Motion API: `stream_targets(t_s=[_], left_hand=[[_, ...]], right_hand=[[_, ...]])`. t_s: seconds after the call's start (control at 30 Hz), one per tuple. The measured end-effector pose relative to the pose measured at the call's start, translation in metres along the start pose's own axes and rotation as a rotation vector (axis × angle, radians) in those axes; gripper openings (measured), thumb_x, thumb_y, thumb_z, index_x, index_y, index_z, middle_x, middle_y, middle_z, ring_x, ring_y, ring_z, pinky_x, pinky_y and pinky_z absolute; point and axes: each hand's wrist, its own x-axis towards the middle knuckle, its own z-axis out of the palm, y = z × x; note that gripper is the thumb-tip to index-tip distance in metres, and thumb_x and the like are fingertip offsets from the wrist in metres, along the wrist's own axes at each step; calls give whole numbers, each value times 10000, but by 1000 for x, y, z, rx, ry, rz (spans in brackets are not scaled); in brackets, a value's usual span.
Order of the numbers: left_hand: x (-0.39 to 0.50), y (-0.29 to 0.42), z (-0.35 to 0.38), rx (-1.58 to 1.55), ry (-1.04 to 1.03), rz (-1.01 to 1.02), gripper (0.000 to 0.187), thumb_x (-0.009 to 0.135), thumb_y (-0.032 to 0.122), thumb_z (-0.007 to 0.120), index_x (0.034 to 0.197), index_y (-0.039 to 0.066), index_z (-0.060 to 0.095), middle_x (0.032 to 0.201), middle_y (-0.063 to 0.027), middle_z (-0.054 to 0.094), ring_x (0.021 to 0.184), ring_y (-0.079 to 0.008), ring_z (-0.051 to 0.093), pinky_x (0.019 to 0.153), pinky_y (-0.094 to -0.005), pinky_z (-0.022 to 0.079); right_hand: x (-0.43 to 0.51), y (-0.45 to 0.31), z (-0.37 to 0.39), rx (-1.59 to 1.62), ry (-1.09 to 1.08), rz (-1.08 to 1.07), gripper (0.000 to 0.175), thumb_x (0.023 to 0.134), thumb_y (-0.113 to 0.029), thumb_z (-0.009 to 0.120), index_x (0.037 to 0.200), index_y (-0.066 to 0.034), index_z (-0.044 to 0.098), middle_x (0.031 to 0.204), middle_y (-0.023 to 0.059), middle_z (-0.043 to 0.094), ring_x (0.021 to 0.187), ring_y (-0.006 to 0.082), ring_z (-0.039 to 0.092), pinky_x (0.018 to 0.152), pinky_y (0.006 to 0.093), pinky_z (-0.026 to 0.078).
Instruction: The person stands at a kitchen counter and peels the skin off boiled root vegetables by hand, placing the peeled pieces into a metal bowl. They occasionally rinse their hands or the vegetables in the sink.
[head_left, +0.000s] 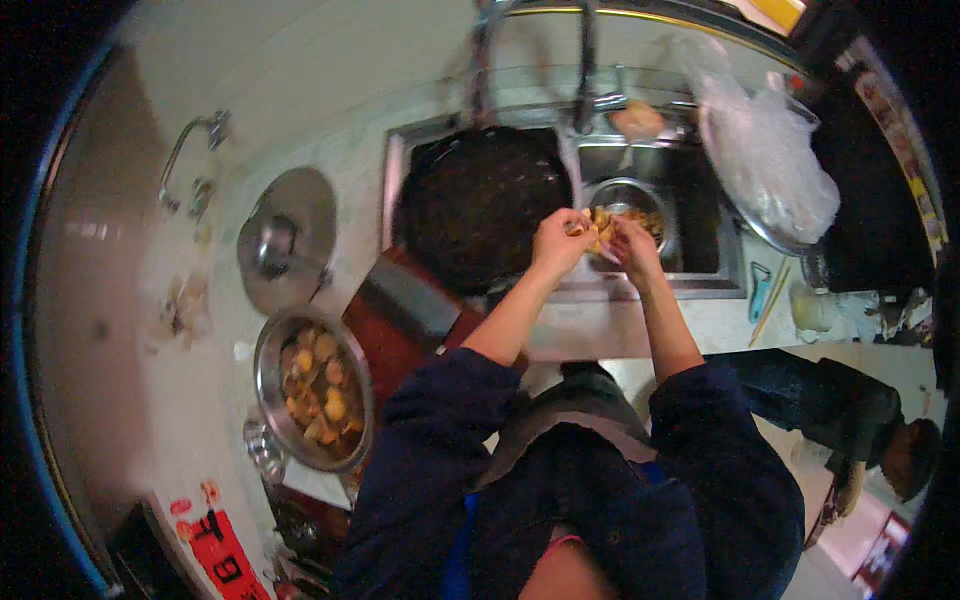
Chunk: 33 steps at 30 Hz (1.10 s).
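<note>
Over the near left rim of a steel bowl (622, 196) in the right sink basin, both of my hands meet around yellowish-brown food pieces (596, 231). My left hand (561, 244) pinches them from the left, and my right hand (631, 247) grips them from the right. The exact kind of food is blurred. More such pieces (646, 222) lie in the bowl. A large black wok (487, 202) covers the left basin, just left of my left hand.
A cleaver (409, 296) rests on a brown board near the wok. Left stands a steel basin (261, 375) of food chunks in liquid. A plastic bag (776, 161), a peeler (760, 292) and chopsticks (772, 300) are at right. Another person (840, 405) is at lower right.
</note>
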Motion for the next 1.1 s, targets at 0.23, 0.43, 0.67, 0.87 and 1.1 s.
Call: stream_targets(t_s=[0.23, 0.43, 0.67, 0.87, 1.1], left_hand=[[76, -83, 134, 214, -84, -360, 372, 697, 238, 674, 1002, 35, 608, 948, -110, 617, 860, -207, 595, 765, -319, 470], [98, -76, 136, 245, -133, -345, 299, 729, 185, 641, 984, 31, 621, 848, -87, 636, 746, -179, 598, 662, -293, 472], [34, 38, 45, 168, -223, 96, 169, 769, 132, 639, 845, -19, 626, 776, -65, 637, 715, -115, 581, 664, -247, 459], [-89, 54, -113, 278, 240, 39, 122, 835, 97, 558, 894, -3, 598, 805, -59, 634, 769, -106, 584, 704, -238, 451], [-256, -36, -305, 891, 666, -224, 306, 863, 260, 506, 1098, 66, 537, 1112, -150, 530, 1056, -308, 477, 844, -430, 407]], right_hand=[[69, 17, -101, 3, 344, 343, 227, 821, -97, 498, 1037, -42, 539, 905, 92, 592, 743, 201, 591, 585, 289, 522], [70, 20, -107, -51, 402, 124, 300, 826, -33, 478, 1124, -4, 504, 847, 106, 593, 677, 183, 588, 580, 269, 502], [38, -8, -42, -451, 307, -220, 152, 780, -116, 581, 827, 8, 656, 757, 73, 649, 664, 132, 588, 586, 267, 460], [-15, -8, 98, -360, -120, -284, 155, 772, -115, 648, 879, -4, 644, 751, 49, 636, 641, 97, 562, 574, 230, 454], [-123, 81, 274, -770, -740, -675, 164, 746, -14, 595, 904, -42, 627, 867, 149, 624, 788, 234, 611, 697, 304, 468]])
